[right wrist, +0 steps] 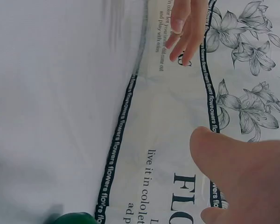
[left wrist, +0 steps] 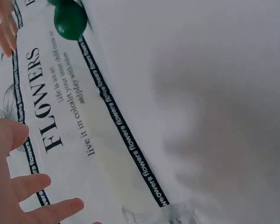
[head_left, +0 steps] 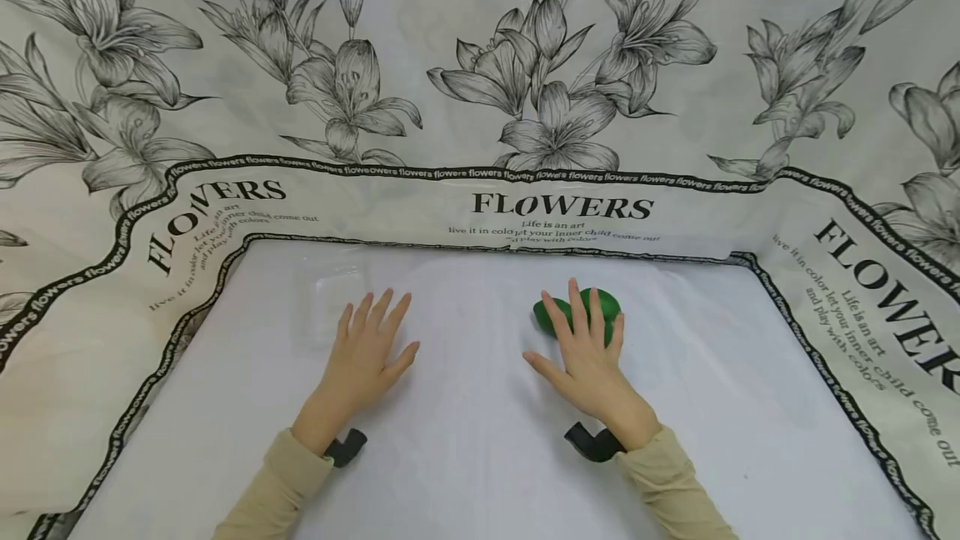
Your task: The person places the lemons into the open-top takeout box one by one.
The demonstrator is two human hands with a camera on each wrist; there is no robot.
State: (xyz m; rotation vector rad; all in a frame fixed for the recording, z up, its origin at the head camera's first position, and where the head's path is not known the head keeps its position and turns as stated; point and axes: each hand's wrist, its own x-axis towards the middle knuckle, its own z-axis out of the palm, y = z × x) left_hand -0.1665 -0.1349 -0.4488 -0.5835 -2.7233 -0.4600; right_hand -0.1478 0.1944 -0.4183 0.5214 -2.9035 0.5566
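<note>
My left hand [head_left: 366, 361] hovers over the left half of the white table with its fingers spread, holding nothing. Just beyond its fingertips lies a clear plastic container [head_left: 341, 282], faint against the white; part of its edge [left wrist: 163, 214] shows in the left wrist view. Spread fingers of my right hand [head_left: 592, 373] hang above smooth, glossy green rounded objects [head_left: 612, 305] and partly hide them. One of these looks like a green ball [left wrist: 70, 21] in the left wrist view; their exact kind I cannot tell. In the right wrist view only a green top [right wrist: 77, 218] shows.
A white cloth [head_left: 465, 407] covers the table. Behind and along the sides rises a pale sheet [head_left: 420, 207] printed with flowers and lettering, edged by black bands. Black straps [head_left: 348, 447] show below both wrists.
</note>
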